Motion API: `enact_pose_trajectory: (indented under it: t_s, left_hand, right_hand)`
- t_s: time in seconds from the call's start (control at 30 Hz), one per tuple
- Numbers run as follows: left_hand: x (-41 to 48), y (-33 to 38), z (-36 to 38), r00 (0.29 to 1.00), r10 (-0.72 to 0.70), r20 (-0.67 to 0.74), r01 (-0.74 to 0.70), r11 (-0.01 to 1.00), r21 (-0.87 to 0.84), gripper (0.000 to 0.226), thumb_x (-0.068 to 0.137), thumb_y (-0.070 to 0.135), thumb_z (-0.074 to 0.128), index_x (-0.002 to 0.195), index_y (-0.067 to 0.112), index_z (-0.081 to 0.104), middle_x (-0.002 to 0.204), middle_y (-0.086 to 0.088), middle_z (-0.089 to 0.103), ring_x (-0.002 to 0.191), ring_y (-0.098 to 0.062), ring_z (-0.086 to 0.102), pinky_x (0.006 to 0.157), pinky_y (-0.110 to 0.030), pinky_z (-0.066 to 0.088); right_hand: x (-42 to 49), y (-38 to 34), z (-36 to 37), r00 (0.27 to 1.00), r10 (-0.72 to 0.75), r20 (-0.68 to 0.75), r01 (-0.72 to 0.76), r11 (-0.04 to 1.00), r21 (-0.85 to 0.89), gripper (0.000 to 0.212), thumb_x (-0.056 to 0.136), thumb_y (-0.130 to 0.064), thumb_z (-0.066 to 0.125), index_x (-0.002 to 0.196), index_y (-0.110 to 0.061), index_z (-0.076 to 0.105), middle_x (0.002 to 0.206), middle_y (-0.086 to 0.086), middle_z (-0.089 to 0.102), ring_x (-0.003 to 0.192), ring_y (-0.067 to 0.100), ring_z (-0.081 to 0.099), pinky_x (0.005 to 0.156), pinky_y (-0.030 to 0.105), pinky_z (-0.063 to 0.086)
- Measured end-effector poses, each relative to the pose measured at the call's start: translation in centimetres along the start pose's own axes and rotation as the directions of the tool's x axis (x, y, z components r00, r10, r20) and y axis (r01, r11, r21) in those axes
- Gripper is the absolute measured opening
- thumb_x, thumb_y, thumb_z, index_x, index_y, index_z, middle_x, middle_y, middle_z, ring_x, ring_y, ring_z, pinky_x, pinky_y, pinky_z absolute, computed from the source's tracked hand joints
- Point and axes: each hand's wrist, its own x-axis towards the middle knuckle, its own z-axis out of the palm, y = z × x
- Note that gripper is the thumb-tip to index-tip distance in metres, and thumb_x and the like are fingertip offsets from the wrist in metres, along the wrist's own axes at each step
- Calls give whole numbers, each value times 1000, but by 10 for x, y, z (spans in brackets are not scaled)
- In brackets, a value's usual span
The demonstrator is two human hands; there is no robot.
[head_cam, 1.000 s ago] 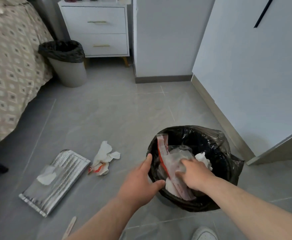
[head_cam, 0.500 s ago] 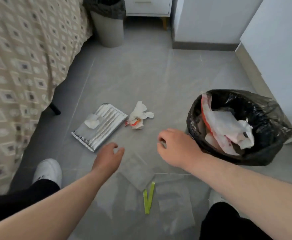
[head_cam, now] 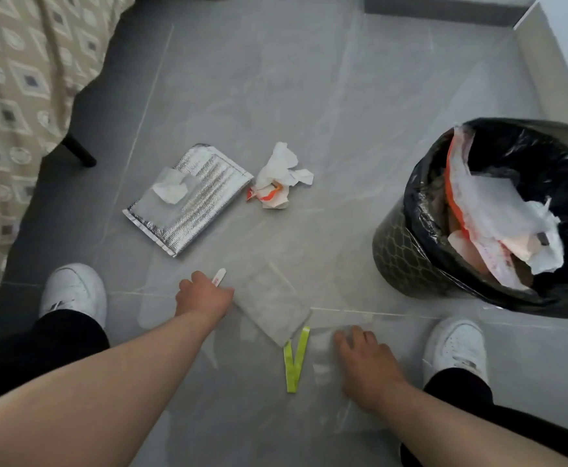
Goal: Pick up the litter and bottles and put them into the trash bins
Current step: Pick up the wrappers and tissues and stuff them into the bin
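Note:
My left hand (head_cam: 204, 295) is low on the floor, its fingers curled around a small white strip (head_cam: 218, 275), right beside a flat grey sheet (head_cam: 272, 306). My right hand (head_cam: 366, 364) rests fingers-down on a clear plastic film (head_cam: 341, 320), just right of a folded yellow-green strip (head_cam: 296, 360). Farther off lie a silver foil pouch (head_cam: 205, 203) with a white tissue (head_cam: 171, 190) on it, and a crumpled white-and-orange wrapper (head_cam: 280, 180). At the right stands a trash bin (head_cam: 403, 261) lined with a black bag, holding plastic bags and paper.
A bed with a patterned cover (head_cam: 13, 96) runs along the left, its dark leg (head_cam: 78, 155) on the floor. My white shoes (head_cam: 73, 291) (head_cam: 454, 345) flank my hands. A wall skirting (head_cam: 545, 62) passes behind the bin.
The view has tilted down and closer to the floor. Both hands have dropped to the floor, the left onto the white strip, the right back onto the clear film by the yellow-green strip.

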Motion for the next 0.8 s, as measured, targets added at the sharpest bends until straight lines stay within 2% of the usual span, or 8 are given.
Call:
enact_pose_trajectory:
  t_s: [0.13,0.27,0.33,0.4,0.43,0.5,0.57,0.8]
  left_hand:
    - [14,-1,7,1000,1,7,-2,995,103,44,84,28,55,121,7,45,127,-20,42,118,-39,44,92,-42,41]
    - [26,-7,13,998,55,8,-55,977,208,35,86,18,52,119,7,44,124,-19,43,116,-39,45,91,-43,42]
    - [30,-10,14,995,96,1,-93,965,245,31,87,15,52,116,6,45,123,-19,46,115,-39,47,90,-44,43]
    - [34,-13,14,991,131,2,-127,955,268,27,87,14,51,112,6,47,119,-19,51,112,-39,51,86,-42,44]
    - [36,-14,13,989,151,8,-147,950,276,23,87,14,51,109,6,48,116,-19,53,109,-38,53,83,-40,43]
    - [38,-15,13,982,188,31,-189,937,295,15,88,15,47,101,7,49,112,-18,58,105,-36,56,77,-37,41]
    - [38,-14,12,977,203,59,-211,928,306,8,90,18,45,93,10,47,111,-17,60,103,-34,58,74,-35,39]
    - [37,-9,3,973,198,114,-216,962,170,16,89,25,52,86,9,56,105,-15,61,103,-33,58,79,-33,44]
  right_hand:
    - [16,2,9,993,-10,-115,11,1000,7,110,19,-25,86,124,-13,58,124,21,56,107,42,63,84,53,54]
    - [23,2,2,994,-31,-103,24,997,-68,106,56,-33,81,148,-10,32,139,20,44,132,42,40,113,60,24]
    - [27,7,3,994,-62,-88,55,996,-76,99,32,-39,86,123,-9,62,104,13,63,98,34,62,101,56,44]
    - [28,11,4,987,-94,-130,85,994,-68,67,19,-32,86,82,-18,71,72,4,62,66,24,63,79,43,58]
    - [29,14,0,983,-118,-139,110,992,-64,50,27,-27,86,73,-20,68,68,3,61,64,24,62,74,38,59]
    - [29,19,-13,988,-150,-46,151,989,11,21,65,-23,74,81,-15,65,88,10,64,84,31,62,79,36,51]
    - [32,28,-19,986,-166,4,165,982,92,16,87,-27,55,95,-15,62,108,10,61,104,31,58,84,35,44]
    - [44,22,-60,977,-213,-7,205,930,304,24,83,-36,63,89,-13,66,106,8,60,103,27,58,82,31,44]
